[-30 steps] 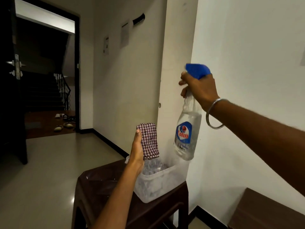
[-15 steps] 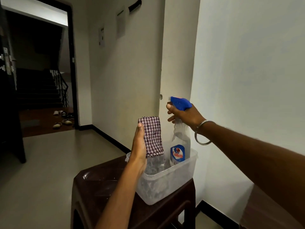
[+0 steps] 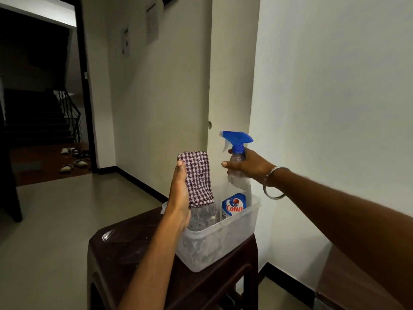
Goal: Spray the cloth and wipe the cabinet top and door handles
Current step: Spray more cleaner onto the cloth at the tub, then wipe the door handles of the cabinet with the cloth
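Head view: left hand [image 3: 180,193] grips checked cloth [image 3: 196,179], right hand [image 3: 248,165] grips "Colin" spray bottle [image 3: 237,175].

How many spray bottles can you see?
1. The spray bottle stands upright in the clear plastic tub on the dark stool, the right hand around its neck. More could hide behind the tub's cloudy walls.

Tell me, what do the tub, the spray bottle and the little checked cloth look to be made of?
The tub looks like frosted, translucent plastic: its contents show through as blurs. The spray bottle seems to be clear plastic with a glossy blue trigger head; its printed label suggests a shop cleaner. The cloth, held in the left hand, appears to be soft woven fabric in a maroon and white check, folded flat.
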Demonstrator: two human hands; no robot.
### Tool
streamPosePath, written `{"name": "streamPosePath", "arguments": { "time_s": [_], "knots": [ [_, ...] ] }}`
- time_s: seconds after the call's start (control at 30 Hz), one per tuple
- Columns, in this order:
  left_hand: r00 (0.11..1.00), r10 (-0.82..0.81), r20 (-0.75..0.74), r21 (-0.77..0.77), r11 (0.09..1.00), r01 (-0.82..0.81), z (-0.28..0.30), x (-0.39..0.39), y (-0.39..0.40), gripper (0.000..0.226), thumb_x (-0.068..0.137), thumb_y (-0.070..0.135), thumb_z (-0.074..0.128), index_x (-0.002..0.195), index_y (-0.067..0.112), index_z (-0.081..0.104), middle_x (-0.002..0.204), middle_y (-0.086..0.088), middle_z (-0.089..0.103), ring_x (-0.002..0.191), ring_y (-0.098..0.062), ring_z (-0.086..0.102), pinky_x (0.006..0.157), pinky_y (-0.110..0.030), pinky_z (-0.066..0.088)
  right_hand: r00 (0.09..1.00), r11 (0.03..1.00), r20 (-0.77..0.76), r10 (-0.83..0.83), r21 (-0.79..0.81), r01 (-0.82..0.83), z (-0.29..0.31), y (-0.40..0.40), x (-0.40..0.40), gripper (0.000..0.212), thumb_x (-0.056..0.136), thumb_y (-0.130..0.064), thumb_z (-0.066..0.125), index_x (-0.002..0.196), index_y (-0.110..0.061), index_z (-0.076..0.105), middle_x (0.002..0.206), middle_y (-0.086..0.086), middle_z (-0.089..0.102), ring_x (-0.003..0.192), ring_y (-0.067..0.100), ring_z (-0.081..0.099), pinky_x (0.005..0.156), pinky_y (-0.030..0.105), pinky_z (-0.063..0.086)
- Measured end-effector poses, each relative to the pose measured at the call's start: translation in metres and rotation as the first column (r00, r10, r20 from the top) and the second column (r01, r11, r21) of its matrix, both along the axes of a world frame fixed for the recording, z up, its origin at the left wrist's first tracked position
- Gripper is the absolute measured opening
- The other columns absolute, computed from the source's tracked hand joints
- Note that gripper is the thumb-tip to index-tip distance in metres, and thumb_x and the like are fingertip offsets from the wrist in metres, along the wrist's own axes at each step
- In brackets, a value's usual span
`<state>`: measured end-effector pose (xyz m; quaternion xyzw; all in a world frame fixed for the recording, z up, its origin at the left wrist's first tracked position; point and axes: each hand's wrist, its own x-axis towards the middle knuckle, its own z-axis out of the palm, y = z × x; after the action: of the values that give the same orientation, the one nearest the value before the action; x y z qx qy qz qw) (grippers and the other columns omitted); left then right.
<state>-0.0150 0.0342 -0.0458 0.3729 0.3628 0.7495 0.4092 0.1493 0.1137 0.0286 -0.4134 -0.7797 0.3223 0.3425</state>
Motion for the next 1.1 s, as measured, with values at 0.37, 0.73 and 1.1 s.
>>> {"name": "streamPosePath", "arguments": {
  "time_s": [0.37,0.73,1.1],
  "knots": [
    [0.991,-0.018,0.131,-0.01,1.0,0.02,0.008,0.0,-0.011,0.056,0.086,0.042,0.062,0.134,0.017,0.049,0.118,-0.013,0.064,0.102,-0.03,0.064,0.08,-0.043,0.056,0.968,0.975,0.129,-0.217,0.07,0.21,-0.018,-0.046,0.024,0.063,0.092,-0.04,0.054,0.141,-0.009,0.031,0.143,0.014,0.041,0.124,0.029,0.048,0.091,0.031,0.045],
    [0.999,-0.047,0.02,-0.009,0.999,0.047,0.023,0.023,-0.033,0.041,0.085,0.011,0.067,0.124,0.015,0.055,0.099,-0.01,0.074,0.081,-0.025,0.074,0.066,-0.039,0.06,0.948,0.953,0.22,-0.231,0.245,0.176,-0.007,-0.106,0.056,0.055,0.095,-0.038,0.051,0.142,-0.015,0.035,0.15,0.007,0.026,0.131,0.026,0.041,0.104,0.035,0.042],
    [0.968,-0.226,-0.113,0.027,0.973,0.231,0.034,0.09,-0.059,0.037,0.084,0.015,0.068,0.12,0.018,0.058,0.106,-0.012,0.072,0.091,-0.028,0.072,0.078,-0.046,0.059,0.993,0.992,-0.109,-0.033,0.118,0.046,0.006,-0.141,0.074,0.057,0.095,-0.042,0.047,0.142,-0.012,0.039,0.143,0.007,0.047,0.124,0.02,0.052,0.096,0.029,0.046]
  ]
}}
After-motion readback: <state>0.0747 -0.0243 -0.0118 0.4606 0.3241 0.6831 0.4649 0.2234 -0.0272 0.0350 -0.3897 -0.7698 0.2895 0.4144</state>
